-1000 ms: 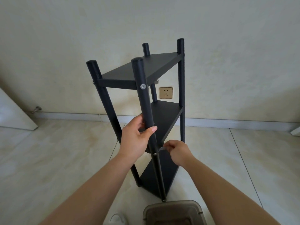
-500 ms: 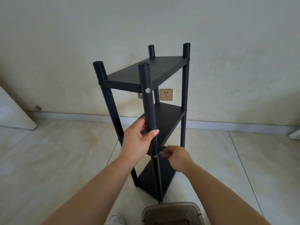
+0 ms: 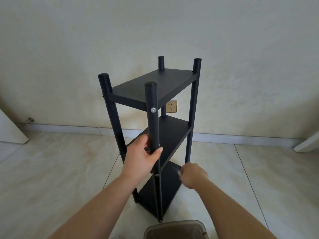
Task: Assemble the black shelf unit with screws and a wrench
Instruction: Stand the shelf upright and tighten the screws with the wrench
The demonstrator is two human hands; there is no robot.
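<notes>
Black shelf unit (image 3: 155, 107): upright on pale floor tiles (image 3: 51, 178), in front of a cream wall (image 3: 155, 31), three flat boards between four round posts. Near post (image 3: 152, 121) of the shelf unit closest to the camera, a silver screw head (image 3: 153, 110) at the top-board level and a smaller screw (image 3: 156, 175) lower down by the middle board. Left hand (image 3: 142, 156) wrapped round that near post just below mid-height, thumb across the front, fingers curled behind. Right hand (image 3: 193, 174) to the right of the near post, just beside the middle board's front edge, fingers curled and pinching a small silvery tool (image 3: 179, 172), blurred, probably the wrench; exact shape not clear. Behind the shelf unit, between its posts, a gold wall socket (image 3: 171, 106) above the white skirting (image 3: 69, 129). Well left of the shelf unit, a metal door stop (image 3: 28, 121) at the wall foot. Below the shelf unit's near foot, at the bottom edge, the rim of a translucent brownish plastic container (image 3: 176, 229).
</notes>
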